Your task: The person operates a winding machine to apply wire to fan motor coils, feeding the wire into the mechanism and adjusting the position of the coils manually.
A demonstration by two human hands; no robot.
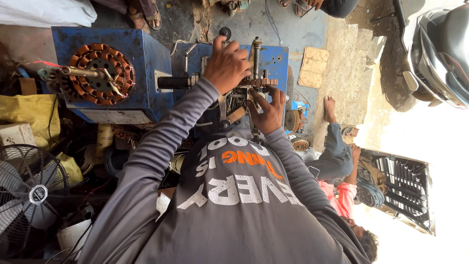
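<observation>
Overhead view of a coil-winding bench. The left hand [227,63] is clenched over a part of the blue metal winding machine [273,58], beside its black cylindrical crank handle [173,82]; what it grasps is hidden under the palm. The right hand [267,111] pinches a small metal fitting [259,83] below the upright threaded rod [256,54]. On a blue box [141,63] to the left lies a ring-shaped stator [100,73] wound with copper-coloured coils. A flat brown cardboard piece [312,66] lies on the concrete floor; a yellow sack [29,115] and a black wire-guard fan [29,193] stand at left. A seated person [337,161] works nearby.
</observation>
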